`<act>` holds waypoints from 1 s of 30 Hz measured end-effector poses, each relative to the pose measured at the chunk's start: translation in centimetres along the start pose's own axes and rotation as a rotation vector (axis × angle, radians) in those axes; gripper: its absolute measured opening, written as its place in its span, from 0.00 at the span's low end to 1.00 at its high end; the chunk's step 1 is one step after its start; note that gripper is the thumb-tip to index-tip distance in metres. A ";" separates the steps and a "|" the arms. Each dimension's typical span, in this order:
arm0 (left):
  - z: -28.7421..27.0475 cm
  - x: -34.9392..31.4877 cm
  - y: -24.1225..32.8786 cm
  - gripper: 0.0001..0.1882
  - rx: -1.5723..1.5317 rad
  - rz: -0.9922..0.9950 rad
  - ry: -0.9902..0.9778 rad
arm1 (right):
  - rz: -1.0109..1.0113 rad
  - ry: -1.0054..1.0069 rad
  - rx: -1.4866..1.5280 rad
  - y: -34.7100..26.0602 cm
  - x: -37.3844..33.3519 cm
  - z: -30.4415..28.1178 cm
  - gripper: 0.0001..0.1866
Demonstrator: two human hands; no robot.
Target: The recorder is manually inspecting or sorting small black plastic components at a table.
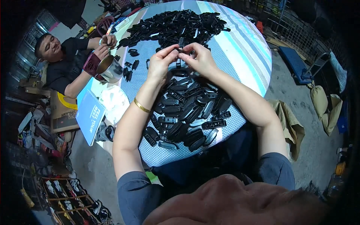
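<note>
Both my hands meet over the middle of the round table, fingertips pinched together on a small black plastic piece (180, 51), mostly hidden by the fingers. My left hand (161, 64), with a gold bangle on its wrist, closes on it from the left. From the right, my right hand (201, 59) grips the same piece with thumb and forefinger. Below them, between my forearms, spreads a near pile of black plastic parts (187, 108), some long and rounded, others slotted like clips. A larger heap of similar black parts (176, 28) covers the table's far side.
The table wears a striped and dotted cloth (243, 48). At left, a co-worker (71, 56) handles a small dark piece. Near that person stand a metal mug (111, 71), a crumpled white plastic bag (113, 100) and a blue booklet (90, 118). A blue platform cart (294, 63) stands right.
</note>
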State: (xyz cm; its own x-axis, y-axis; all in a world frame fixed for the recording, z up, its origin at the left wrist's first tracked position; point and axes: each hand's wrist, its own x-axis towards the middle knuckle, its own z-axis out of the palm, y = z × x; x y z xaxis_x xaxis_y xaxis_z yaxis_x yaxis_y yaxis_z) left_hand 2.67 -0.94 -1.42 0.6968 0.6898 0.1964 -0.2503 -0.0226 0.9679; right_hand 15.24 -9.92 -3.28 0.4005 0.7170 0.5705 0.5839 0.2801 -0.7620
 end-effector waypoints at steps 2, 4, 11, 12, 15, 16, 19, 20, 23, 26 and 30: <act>-0.7 0.3 0.4 0.13 0.051 0.059 -0.065 | 0.118 -0.148 0.140 -0.1 0.2 -0.3 0.14; -0.9 0.3 0.8 0.12 0.100 0.086 -0.111 | 0.176 -0.323 0.221 0.2 0.3 -0.5 0.18; -1.4 0.2 1.5 0.12 0.142 0.134 -0.138 | 0.068 -0.323 0.015 -0.5 0.1 -0.6 0.15; -2.0 0.6 2.1 0.12 0.211 0.060 -0.206 | 0.066 -0.326 0.015 -0.2 0.4 -0.8 0.15; -2.5 0.3 4.7 0.16 0.600 -0.066 -0.427 | 0.286 -0.567 0.201 2.0 1.1 -0.8 0.20; -2.6 -0.1 5.3 0.16 0.645 -0.120 -0.532 | 0.002 -0.525 0.015 2.6 1.1 -0.5 0.20; -2.9 -0.2 5.7 0.16 0.773 -0.222 -0.734 | -0.247 -0.512 -0.330 3.4 0.6 -0.4 0.21; -3.1 0.0 5.6 0.16 0.784 -0.222 -0.667 | -0.239 -0.541 -0.396 3.0 0.5 -0.4 0.21; -4.4 2.3 3.9 0.16 0.980 -0.101 -0.266 | -0.239 -0.536 -0.453 1.8 0.3 -0.7 0.18; -7.0 6.0 0.4 0.17 1.176 0.055 -0.052 | -0.264 -0.431 -0.490 1.6 0.2 -0.3 0.09; -6.9 8.9 -2.6 0.21 1.368 -0.055 0.157 | -0.314 -0.335 -0.439 2.1 0.1 -0.5 0.09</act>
State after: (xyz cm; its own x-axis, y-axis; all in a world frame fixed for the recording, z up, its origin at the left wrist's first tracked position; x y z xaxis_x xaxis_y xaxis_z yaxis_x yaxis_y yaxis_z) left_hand 4.87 10.23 -3.30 0.5790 0.7846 0.2217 0.6929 -0.6168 0.3734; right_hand 16.84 -9.56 -4.68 -0.0381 0.8238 0.5656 0.9014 0.2727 -0.3364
